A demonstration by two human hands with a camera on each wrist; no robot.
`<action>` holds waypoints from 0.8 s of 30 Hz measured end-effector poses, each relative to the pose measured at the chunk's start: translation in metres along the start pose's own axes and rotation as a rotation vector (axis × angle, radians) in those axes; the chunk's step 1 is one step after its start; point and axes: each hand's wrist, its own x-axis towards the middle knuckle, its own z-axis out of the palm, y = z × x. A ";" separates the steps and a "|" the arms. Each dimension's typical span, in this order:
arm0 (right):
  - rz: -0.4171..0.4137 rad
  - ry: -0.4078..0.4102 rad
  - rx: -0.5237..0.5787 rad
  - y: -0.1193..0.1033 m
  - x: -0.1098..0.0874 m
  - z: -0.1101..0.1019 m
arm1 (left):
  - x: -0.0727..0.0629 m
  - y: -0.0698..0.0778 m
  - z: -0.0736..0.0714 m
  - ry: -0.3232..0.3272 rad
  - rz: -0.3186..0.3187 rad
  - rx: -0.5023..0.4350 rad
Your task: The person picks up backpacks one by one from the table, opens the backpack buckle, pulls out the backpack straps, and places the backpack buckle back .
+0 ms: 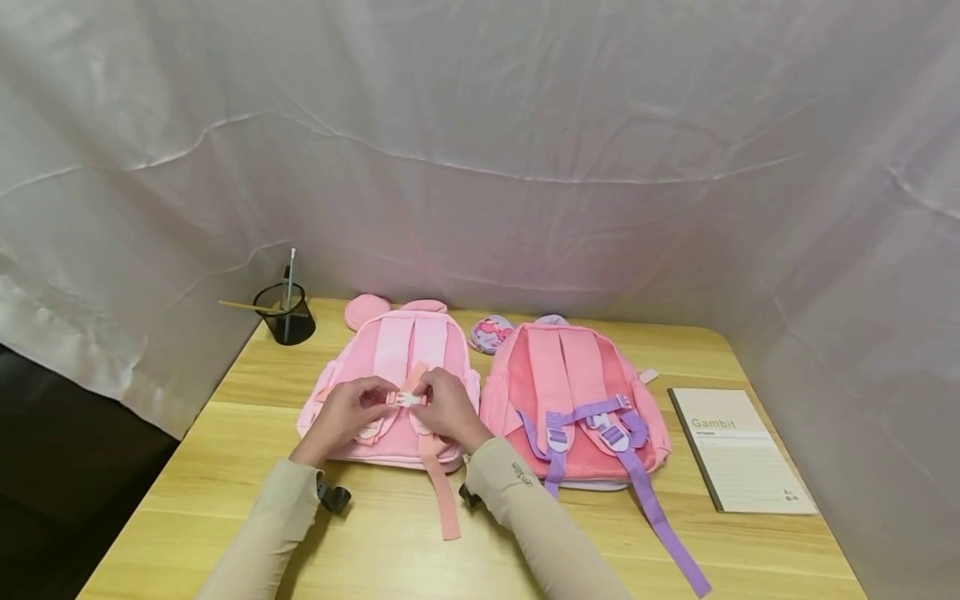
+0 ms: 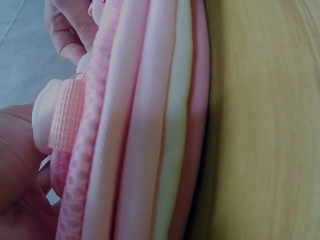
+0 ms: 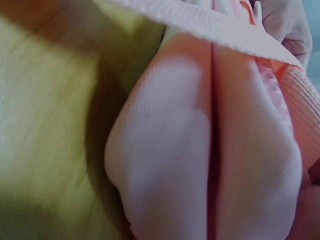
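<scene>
A light pink backpack (image 1: pixel 360 360) lies with its shoulder straps facing up. Over its middle, a white side-release buckle (image 1: pixel 407 400) on peach webbing is held between both hands. My left hand (image 1: pixel 347 419) pinches its left end, and my right hand (image 1: pixel 452 407) pinches the right end. The two halves sit in line at the same spot; whether they are latched is too small to tell. A loose peach strap (image 1: pixel 440 496) trails off the bag's lower edge. In the left wrist view, a white strap adjuster (image 2: pixel 44 117) stands near the left hand (image 2: pixel 20 160).
To the right lies a darker pink backpack (image 1: pixel 517 383) with purple straps (image 1: pixel 660 512). A notebook (image 1: pixel 742 450) is at the table's right edge. At the back left stands a black mesh pen cup (image 1: pixel 292 327). Grey curtain (image 1: pixel 480 150) surrounds the wooden table (image 1: pixel 225 467).
</scene>
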 end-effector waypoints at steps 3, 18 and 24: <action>0.008 0.002 0.004 -0.001 -0.001 -0.002 | -0.001 0.000 -0.001 -0.007 -0.019 -0.029; 0.011 -0.006 0.039 -0.002 -0.004 -0.010 | -0.003 0.000 -0.006 0.010 -0.049 0.009; 0.037 -0.029 0.069 -0.002 -0.007 -0.016 | -0.004 0.000 -0.009 0.037 -0.037 0.029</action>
